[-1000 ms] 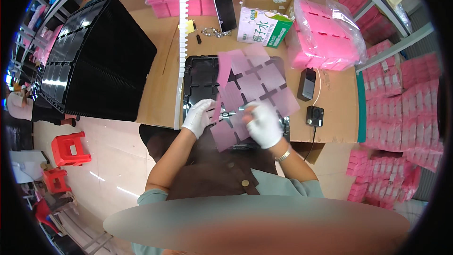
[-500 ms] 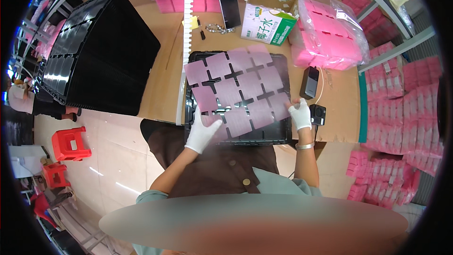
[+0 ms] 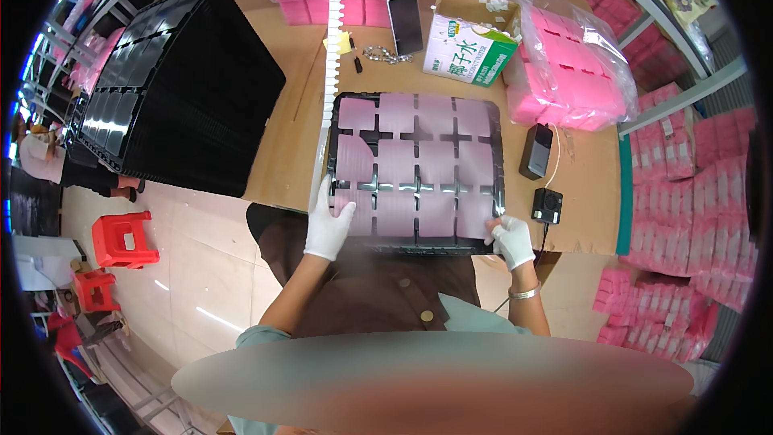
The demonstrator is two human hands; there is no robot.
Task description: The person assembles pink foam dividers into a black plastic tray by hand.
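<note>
A thin pink slotted sheet [image 3: 435, 165], cut into rows of rounded panels, lies nearly square over a black plastic tray [image 3: 394, 246]. The tray's dark rim and parts of its glossy surface show through the slots. At the near left corner is my left hand [image 3: 328, 224] in a white glove, thumb over the sheet and fingers along its left edge. My right hand [image 3: 513, 242], also gloved with some fingertips bare, pinches the near right corner of the sheet between thumb and fingers. The left fingertips are partly hidden by the edge.
A tall stack of black trays [image 3: 193, 89] stands at left. Behind lie a phone [image 3: 405, 24], a bead chain [image 3: 386, 55], an open carton [image 3: 467, 44] and bagged pink sheets [image 3: 564, 72]. A power bank [image 3: 535, 151] and small black device [image 3: 547, 205] sit right. A white toothed strip [image 3: 333, 32] runs left.
The pink sheet has turned from a tilt to line up with the tray and settled onto it. Both hands have come down with its near corners. The whole view has shifted slightly.
</note>
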